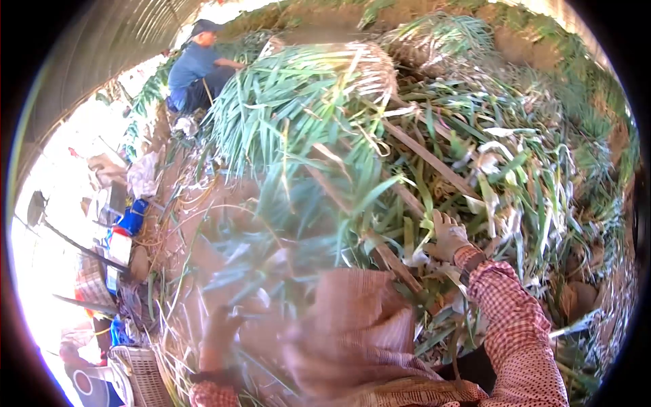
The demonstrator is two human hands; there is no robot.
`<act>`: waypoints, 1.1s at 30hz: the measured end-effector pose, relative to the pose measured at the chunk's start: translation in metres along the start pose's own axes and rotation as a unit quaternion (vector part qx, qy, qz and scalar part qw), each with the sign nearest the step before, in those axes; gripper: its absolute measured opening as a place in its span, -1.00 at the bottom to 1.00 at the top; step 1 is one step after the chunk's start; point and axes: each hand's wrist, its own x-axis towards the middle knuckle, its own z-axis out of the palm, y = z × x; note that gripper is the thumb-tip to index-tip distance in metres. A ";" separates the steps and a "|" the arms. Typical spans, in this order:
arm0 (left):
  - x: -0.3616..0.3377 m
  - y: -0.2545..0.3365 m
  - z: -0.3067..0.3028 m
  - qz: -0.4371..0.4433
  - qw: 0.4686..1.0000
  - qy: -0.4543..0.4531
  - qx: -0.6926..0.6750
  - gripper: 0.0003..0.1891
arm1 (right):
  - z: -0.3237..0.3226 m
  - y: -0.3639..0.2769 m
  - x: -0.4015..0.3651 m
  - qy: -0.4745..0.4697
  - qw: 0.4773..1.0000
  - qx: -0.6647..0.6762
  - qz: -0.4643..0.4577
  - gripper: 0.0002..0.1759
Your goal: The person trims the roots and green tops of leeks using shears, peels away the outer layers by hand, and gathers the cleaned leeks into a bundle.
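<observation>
My right hand (450,239), in a pale glove below a checked sleeve, reaches into green leafy stalks (502,169) beside wooden slats (434,163). Its fingers look spread against the leaves, with nothing clearly held. My left hand (220,332) is low in the picture, smeared by motion, close to blurred green leaves (251,271); its fingers cannot be made out. Brown patterned cloth (366,305) covers my lap between the two arms. A large bundle of long green stalks (285,102) lies across the slats ahead of me.
A person (196,68) in a blue top and dark cap sits at the upper left, an arm toward the bundle. A wicker basket (142,376) stands at the lower left, near a blue item (133,217). Another leafy heap (441,41) lies at the back.
</observation>
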 end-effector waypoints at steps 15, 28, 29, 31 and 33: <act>0.202 -0.069 0.176 -0.109 0.992 -0.027 0.051 -0.48 | 0.091 0.045 0.091 0.080 0.987 0.132 0.047 -0.36; 0.242 -0.227 0.253 -0.496 0.836 0.219 0.084 -0.05 | 0.082 0.026 0.084 0.077 0.980 0.151 0.102 -0.50; 0.262 -0.248 0.259 -0.395 0.884 0.235 0.084 -0.13 | 0.084 0.027 0.084 0.087 0.977 0.167 0.102 -0.48; 0.309 -0.233 0.273 -0.269 0.936 0.222 -0.046 -0.30 | 0.086 0.031 0.086 0.080 0.976 0.169 0.109 -0.47; 0.349 -0.173 0.274 -0.171 0.949 0.173 -0.200 -0.38 | 0.083 0.028 0.084 0.065 0.980 0.152 0.110 -0.48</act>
